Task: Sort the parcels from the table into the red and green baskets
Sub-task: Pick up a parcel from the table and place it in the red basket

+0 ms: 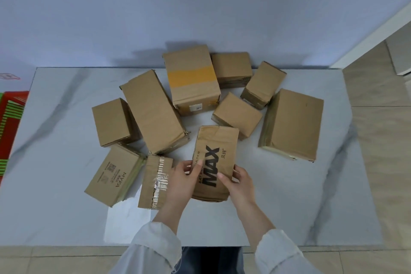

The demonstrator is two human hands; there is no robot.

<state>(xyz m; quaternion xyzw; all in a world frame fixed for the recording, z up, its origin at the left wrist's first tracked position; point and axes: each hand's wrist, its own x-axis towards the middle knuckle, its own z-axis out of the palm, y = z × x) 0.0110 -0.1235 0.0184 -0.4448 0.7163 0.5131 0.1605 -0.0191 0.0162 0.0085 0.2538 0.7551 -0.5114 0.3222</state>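
Parcel (214, 158) marked MAX lay at lower centre, over the table (289, 196). Left hand (181, 177) gripped its left edge, right hand (241, 183) its right edge, so it sat between them.

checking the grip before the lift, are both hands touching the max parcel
Touching. The head view shows the left hand and right hand gripping the MAX parcel by its sides, thumbs on top.
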